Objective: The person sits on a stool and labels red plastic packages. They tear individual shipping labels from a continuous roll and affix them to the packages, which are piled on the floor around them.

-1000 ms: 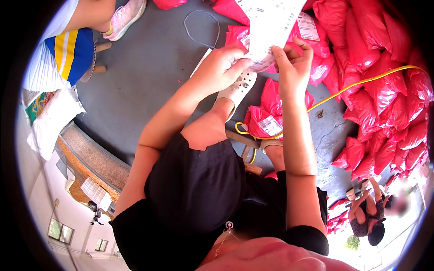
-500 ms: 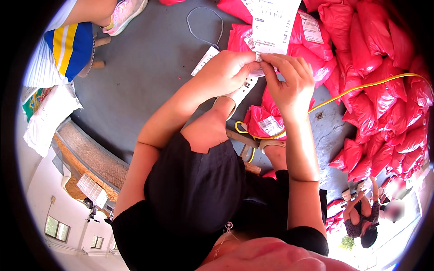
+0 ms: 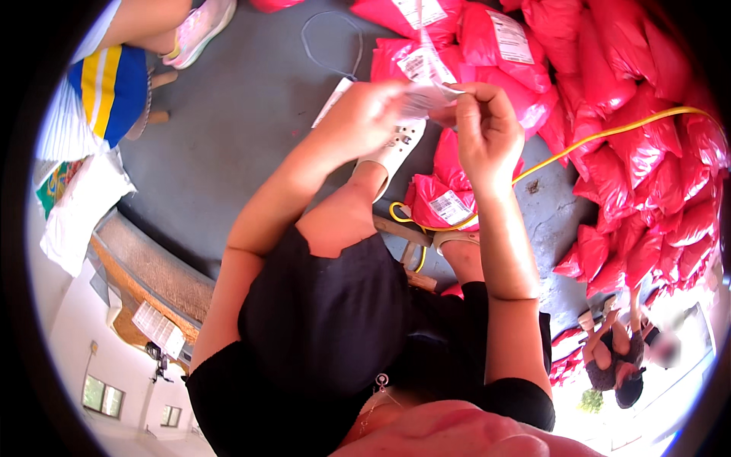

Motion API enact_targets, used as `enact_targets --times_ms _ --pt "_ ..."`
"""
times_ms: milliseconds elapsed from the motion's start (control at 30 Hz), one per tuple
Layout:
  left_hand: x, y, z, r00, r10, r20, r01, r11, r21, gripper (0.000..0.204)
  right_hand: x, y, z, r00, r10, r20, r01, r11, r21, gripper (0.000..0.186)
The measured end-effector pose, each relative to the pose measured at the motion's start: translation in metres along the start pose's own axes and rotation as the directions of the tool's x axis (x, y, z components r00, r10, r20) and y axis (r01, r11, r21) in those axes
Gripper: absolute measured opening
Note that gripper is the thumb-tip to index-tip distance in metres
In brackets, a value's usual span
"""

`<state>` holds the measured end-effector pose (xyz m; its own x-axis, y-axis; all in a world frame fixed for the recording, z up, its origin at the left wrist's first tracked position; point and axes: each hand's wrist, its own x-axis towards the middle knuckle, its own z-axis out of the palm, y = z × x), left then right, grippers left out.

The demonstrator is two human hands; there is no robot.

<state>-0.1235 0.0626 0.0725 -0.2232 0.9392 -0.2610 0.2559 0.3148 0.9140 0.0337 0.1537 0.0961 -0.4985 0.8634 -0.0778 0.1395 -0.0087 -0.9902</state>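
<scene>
My right hand (image 3: 491,131) pinches the edge of a white printed paper label (image 3: 431,99), thumb against fingers. The label is seen nearly edge-on and smeared by motion. My left hand (image 3: 367,114) is at the label's left side; its fingers are too blurred to tell whether they grip it. Below the hands my foot wears a white clog (image 3: 397,145) with holes. Just beyond the label lie red plastic parcels (image 3: 396,57) with white labels. A smaller red parcel (image 3: 442,198) is below my right hand, near the other clog.
A large heap of red parcels (image 3: 640,160) fills the right side. A yellow cord (image 3: 601,139) runs across them toward my feet. A thin grey loop (image 3: 304,34) and a white tag (image 3: 333,100) lie on the floor. Another person's shoe (image 3: 199,34) is at upper left; someone crouches (image 3: 615,354) at lower right.
The long label strip that stood upright above my hands has swung down into a blurred, edge-on piece between them. My hands have moved farther apart, the left fingers now blurred.
</scene>
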Motion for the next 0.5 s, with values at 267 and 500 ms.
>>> enact_targets --times_ms 267,500 --pt "-0.014 -0.096 -0.055 0.922 -0.343 -0.181 0.372 0.913 0.165 0.024 0.005 0.043 -0.126 0.866 -0.461 0.196 0.482 0.659 -0.578 0.010" --pt "-0.014 -0.091 -0.036 0.891 -0.448 -0.076 0.442 0.894 -0.076 0.025 -0.001 0.151 -0.169 0.873 -0.336 0.354 0.481 0.467 -0.742 0.011"
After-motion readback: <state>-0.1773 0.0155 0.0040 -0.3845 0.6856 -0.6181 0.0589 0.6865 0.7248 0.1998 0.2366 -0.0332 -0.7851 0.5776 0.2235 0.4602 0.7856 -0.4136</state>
